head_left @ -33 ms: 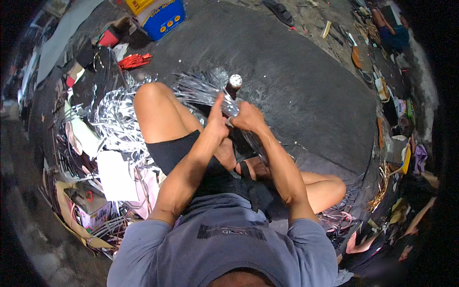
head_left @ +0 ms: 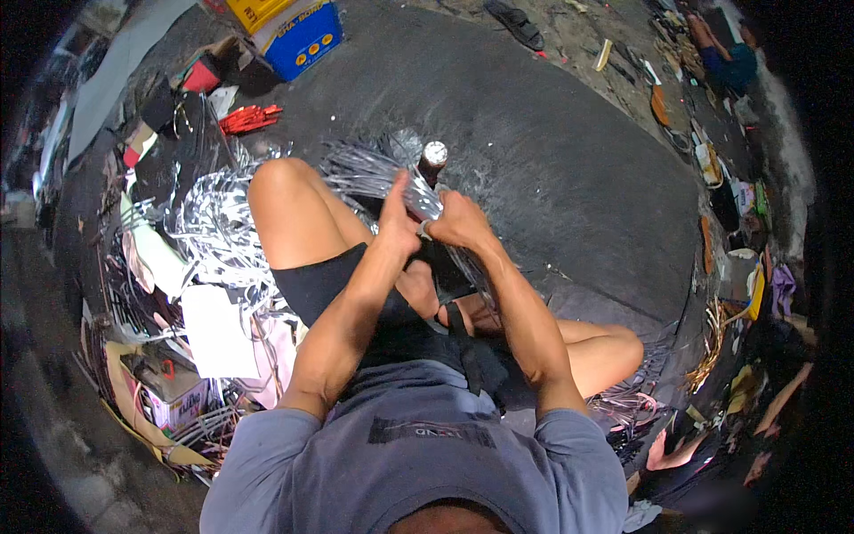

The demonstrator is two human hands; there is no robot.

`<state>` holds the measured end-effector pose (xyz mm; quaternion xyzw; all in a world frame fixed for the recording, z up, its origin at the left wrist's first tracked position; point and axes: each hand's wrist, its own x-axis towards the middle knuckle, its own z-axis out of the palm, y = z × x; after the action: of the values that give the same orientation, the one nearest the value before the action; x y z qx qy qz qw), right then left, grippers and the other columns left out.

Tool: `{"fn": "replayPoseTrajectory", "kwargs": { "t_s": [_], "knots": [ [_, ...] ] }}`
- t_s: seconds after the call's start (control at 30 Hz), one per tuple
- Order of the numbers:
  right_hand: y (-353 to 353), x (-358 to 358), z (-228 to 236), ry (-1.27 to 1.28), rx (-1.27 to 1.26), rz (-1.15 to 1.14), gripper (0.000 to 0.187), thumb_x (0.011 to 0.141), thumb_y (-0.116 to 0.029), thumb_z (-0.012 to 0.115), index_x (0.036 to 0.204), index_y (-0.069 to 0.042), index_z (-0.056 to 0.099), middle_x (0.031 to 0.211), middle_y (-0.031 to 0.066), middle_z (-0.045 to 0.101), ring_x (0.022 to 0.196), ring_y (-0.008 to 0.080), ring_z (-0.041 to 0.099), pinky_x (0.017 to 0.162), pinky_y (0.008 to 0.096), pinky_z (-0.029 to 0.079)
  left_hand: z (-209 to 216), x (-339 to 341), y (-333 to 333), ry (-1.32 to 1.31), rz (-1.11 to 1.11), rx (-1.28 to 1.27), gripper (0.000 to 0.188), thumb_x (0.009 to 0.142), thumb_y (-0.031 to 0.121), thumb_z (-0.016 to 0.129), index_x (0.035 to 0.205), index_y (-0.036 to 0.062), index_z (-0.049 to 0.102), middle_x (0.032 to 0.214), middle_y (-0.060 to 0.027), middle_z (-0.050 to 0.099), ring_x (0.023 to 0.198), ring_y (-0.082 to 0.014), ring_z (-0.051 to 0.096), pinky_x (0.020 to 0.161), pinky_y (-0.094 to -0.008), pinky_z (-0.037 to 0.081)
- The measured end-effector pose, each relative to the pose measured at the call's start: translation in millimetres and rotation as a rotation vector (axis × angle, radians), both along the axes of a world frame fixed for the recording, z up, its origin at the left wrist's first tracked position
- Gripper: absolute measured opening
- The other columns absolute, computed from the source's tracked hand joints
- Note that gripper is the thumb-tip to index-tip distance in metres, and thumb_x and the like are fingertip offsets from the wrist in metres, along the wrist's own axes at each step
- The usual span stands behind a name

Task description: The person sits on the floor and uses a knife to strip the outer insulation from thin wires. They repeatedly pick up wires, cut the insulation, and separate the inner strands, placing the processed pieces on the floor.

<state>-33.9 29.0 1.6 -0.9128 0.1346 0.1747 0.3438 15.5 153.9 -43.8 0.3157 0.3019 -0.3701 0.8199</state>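
Observation:
A bundle of shiny silver-grey strips point(head_left: 369, 169) lies across my lap area. Its loose ends fan out to the far left, and its tail runs back under my right forearm. My right hand point(head_left: 461, 220) is wrapped around the bundle. Close against it, my left hand point(head_left: 398, 222) has one digit raised along the strips and the other fingers curled in. Whatever those fingers pinch is hidden. Between the hands shows a small pale band point(head_left: 422, 231). Just beyond them stands a dark cylinder with a round whitish top point(head_left: 434, 153).
Loose silver strips point(head_left: 218, 218) and a white sheet point(head_left: 220, 331) lie left of my knee. Red strips point(head_left: 251, 118) are farther off, near a blue and yellow box point(head_left: 305, 44). A dark mat point(head_left: 569, 178) spreads ahead. Scraps line the right, with a person point(head_left: 725, 62) at far right.
My left hand has shifted slightly left and back, and its raised digit is a little blurred. My right hand keeps its grip on the bundle.

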Motion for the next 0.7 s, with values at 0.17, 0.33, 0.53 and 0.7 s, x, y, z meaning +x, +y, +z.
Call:
{"fn": "replayPoseTrajectory", "kwargs": {
  "t_s": [0.17, 0.33, 0.53, 0.7],
  "knots": [
    [2.0, -12.5, 50.4, -0.082, 0.194, -0.123, 0.047, 0.067, -0.019, 0.071, 0.107, 0.003, 0.061, 0.096, 0.0264, 0.069, 0.095, 0.0414, 0.068, 0.084, 0.0470, 0.052, 36.1, 36.3, 3.5, -0.095, 0.117, -0.205, 0.028, 0.089, 0.023, 0.068, 0.105, 0.0020, 0.059, 0.101, -0.0174, 0.068, 0.097, -0.0338, 0.067, 0.090, -0.0479, 0.054],
    [-11.6, -37.0, 76.0, -0.131, 0.914, -0.337, 0.051, 0.067, -0.007, 0.078, 0.113, 0.001, 0.057, 0.093, 0.0101, 0.067, 0.085, 0.0168, 0.065, 0.072, 0.0329, 0.053, 100.6, 41.1, -35.3, -0.403, -0.222, -0.186, 0.026, 0.088, 0.011, 0.065, 0.109, -0.0020, 0.057, 0.095, -0.0163, 0.066, 0.086, -0.0253, 0.068, 0.077, -0.0372, 0.058],
    [-9.5, -106.9, 105.1, -0.487, 1.395, -0.765, 0.042, 0.076, -0.004, 0.071, 0.114, 0.001, 0.054, 0.089, 0.0095, 0.064, 0.071, 0.0199, 0.067, 0.063, 0.0352, 0.059, 169.2, 3.0, -112.8, -0.668, -0.821, -0.027, 0.034, 0.086, 0.018, 0.071, 0.114, 0.0000, 0.061, 0.083, -0.0108, 0.066, 0.070, -0.0218, 0.070, 0.063, -0.0335, 0.060],
    [-34.6, -164.4, 131.4, -0.680, 1.428, -0.970, 0.046, 0.077, -0.008, 0.072, 0.118, 0.003, 0.052, 0.091, 0.0142, 0.065, 0.071, 0.0205, 0.070, 0.064, 0.0316, 0.061, 199.4, -62.7, -184.5, -0.760, -1.184, -0.126, 0.028, 0.086, 0.017, 0.070, 0.105, -0.0024, 0.062, 0.081, -0.0118, 0.067, 0.073, -0.0235, 0.072, 0.064, -0.0342, 0.061]
  ]
}}
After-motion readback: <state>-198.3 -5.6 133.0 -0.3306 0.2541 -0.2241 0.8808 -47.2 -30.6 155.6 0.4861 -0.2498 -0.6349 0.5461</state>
